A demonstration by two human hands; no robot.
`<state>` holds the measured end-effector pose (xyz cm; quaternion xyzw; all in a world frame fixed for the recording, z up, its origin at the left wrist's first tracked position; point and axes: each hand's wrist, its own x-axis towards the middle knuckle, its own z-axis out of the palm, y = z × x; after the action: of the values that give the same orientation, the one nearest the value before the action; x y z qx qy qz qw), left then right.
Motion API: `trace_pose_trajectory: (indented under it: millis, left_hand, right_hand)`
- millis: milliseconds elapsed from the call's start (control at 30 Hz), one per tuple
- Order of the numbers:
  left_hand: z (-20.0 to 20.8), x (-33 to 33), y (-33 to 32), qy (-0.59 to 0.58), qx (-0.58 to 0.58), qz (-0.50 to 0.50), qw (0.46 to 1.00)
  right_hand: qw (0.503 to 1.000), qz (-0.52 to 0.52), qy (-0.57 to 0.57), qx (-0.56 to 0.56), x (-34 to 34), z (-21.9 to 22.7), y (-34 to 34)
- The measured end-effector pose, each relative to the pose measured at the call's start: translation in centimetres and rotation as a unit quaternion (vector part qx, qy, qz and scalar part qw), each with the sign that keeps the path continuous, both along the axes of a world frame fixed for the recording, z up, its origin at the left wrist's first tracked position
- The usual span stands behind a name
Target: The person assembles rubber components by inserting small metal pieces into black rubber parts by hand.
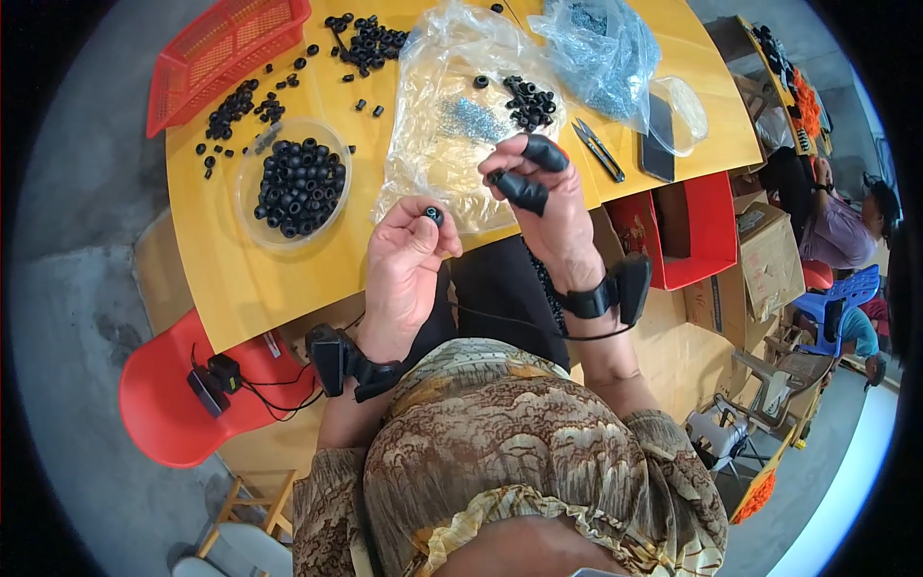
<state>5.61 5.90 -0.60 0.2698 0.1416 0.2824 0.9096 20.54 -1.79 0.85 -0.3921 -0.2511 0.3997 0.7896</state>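
Note:
My left hand (409, 264) pinches a small black ring-like part (434, 215) between thumb and fingers, its open end facing up. Close by on the right, my right hand (553, 207) has its fingers curled in, with black covers on two of them. Whatever sits at those fingertips is too small to make out. Both hands are above the near edge of a clear plastic bag (413, 115) lying flat on the yellow table (245, 298). On that bag lie a pile of black parts (529, 101) and a scatter of tiny shiny metal pieces (471, 119).
At left stand a round tub (243, 207) of black beads and a red basket (226, 58). Loose black parts (370, 46) lie farther back. Rightward are a bag of bluish pieces (606, 67), snips (598, 151), a phone (658, 139) and a clear lid (685, 115). A cable (538, 337) links my wristbands.

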Motion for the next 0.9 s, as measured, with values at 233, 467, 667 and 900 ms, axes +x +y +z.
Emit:
trace_pose_trajectory:
  millis: [233,467,667,900]
  left_hand:
    - [1.6,-0.3,-1.5,0.027,0.036,0.049,0.998]
    - [0.5,-0.5,-2.4,0.015,-0.019,0.056,0.998]
    - [0.5,-0.7,-2.5,0.022,-0.024,0.083,0.996]
    - [1.0,-1.4,-2.7,-0.007,-0.013,0.065,0.998]
  right_hand:
    - [0.931,-0.078,-0.339,-0.113,-3.7,1.7,-2.0]
    - [0.796,-0.166,-0.581,-0.032,-5.2,0.4,-1.9]
    - [0.854,-0.154,-0.495,-0.035,-6.0,0.6,-1.9]
    - [0.743,-0.143,-0.652,-0.042,-5.2,2.1,-3.4]
